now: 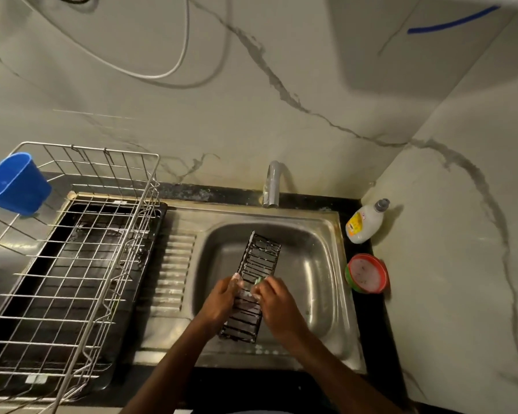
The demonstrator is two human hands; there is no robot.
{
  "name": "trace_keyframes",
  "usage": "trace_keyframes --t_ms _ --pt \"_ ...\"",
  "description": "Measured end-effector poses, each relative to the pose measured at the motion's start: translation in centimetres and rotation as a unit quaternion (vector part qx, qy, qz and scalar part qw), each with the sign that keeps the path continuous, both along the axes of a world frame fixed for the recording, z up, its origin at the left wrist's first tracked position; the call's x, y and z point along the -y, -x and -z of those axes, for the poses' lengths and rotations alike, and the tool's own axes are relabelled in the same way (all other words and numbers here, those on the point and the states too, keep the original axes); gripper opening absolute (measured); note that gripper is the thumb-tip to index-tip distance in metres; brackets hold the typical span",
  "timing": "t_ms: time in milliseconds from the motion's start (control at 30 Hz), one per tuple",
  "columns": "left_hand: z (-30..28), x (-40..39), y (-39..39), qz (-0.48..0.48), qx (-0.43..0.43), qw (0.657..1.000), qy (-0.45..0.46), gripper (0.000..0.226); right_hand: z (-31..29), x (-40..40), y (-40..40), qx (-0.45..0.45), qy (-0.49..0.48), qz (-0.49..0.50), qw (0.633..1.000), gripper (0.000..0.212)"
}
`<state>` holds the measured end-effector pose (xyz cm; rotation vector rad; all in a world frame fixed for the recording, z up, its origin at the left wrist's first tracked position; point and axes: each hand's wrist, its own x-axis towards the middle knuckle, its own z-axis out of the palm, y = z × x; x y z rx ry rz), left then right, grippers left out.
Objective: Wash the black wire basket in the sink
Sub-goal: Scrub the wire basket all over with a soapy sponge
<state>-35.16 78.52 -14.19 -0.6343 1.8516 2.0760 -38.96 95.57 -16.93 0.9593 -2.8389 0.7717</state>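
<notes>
Both forearms reached in from the bottom edge of the view, and between them the black wire basket was held lengthwise over the steel sink, its near end above the front rim and its far end pointing up toward the tap. White suds clung to many of the wires. The left hand gripped the basket's left side, fingers curled around the frame. The right hand pinched a small green scrubber and pressed it against the basket's upper right edge, fingers closed on the pad.

To scrub well at this stage, the left hand's hold probably wanted to be firm enough to stop the basket from twisting, while the scrubber ran along each wire rather than across, so foam reached the joints where grime tends to collect. Turning the basket to bring its underside and both ends up would likely be needed before rinsing. No water could be seen running from the tap.

On the black worktop to the right stood a white bottle with a grey cap and a yellow label; its writing was too small to read. Just beside it sat a red and green tub of what looked like soapy paste. A wire drying rack with a blue cup hooked on it stood to the left.
</notes>
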Motion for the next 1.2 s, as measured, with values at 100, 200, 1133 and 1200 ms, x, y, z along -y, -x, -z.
trace_keyframes --t_ms 100,200,1133,1200 --pt "-0.5 0.0 0.4 0.004 0.005 1.0 -0.002 0.039 -1.9 -0.4 4.4 0.019 -0.029 0.042 0.999 0.017" --pt "-1.5 0.2 0.8 0.041 -0.004 0.999 -0.019 0.046 -4.2 0.1 9.1 0.017 -0.055 0.098 0.994 0.025" --pt "-0.3 -0.2 2.3 0.025 0.037 0.998 -0.052 0.043 -4.1 0.7 -2.9 0.043 -0.117 0.056 0.991 0.024" --pt "-0.1 0.0 2.6 0.021 0.045 0.997 -0.058 0.041 -3.9 1.0 -3.8 0.057 -0.137 0.044 0.988 0.038"
